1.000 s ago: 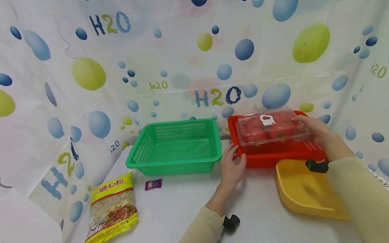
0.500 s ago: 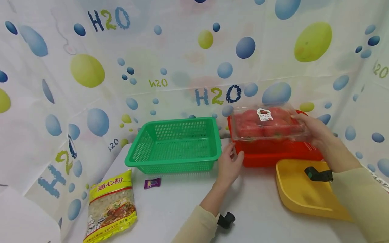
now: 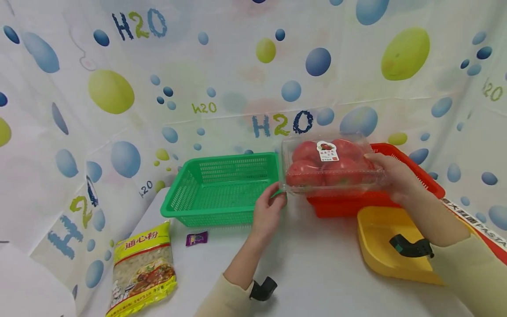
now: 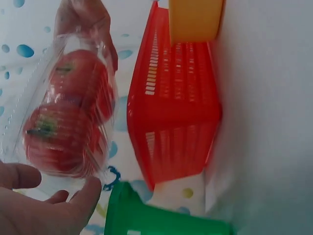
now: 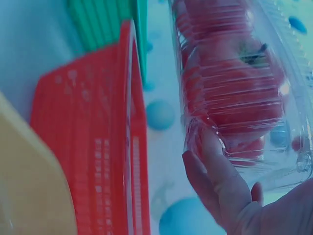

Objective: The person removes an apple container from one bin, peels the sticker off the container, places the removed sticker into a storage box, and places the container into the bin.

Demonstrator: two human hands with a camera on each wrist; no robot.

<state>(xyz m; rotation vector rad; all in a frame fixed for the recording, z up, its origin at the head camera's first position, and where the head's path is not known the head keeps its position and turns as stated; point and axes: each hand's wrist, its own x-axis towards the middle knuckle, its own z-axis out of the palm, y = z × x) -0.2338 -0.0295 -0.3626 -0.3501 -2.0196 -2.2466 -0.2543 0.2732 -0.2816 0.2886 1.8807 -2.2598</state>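
Note:
My right hand [image 3: 398, 178] grips the right end of a clear plastic box of tomatoes [image 3: 328, 152], its fingers under the box in the right wrist view. Several red tomatoes [image 4: 73, 76] show through the lid, which bears a white label. The box hangs tilted in the air, above the gap between the green basket [image 3: 223, 215] and the red basket [image 3: 352, 204]. My left hand [image 3: 267, 215] is at the box's lower left corner, by the green basket's right rim. Its thumb and fingers are spread apart; whether they touch the box I cannot tell.
A yellow tray [image 3: 380, 259] stands in front of the red basket. At the left lie a bag of pasta [image 3: 144, 273] and a small purple packet [image 3: 196, 238] on the white table [image 3: 313, 268]. Part of another printed package [image 3: 475, 220] shows at the right edge.
The tomato box has risen out of the red basket and moved left in my right hand. My left hand has shifted left from the red basket's rim to beside the green basket.

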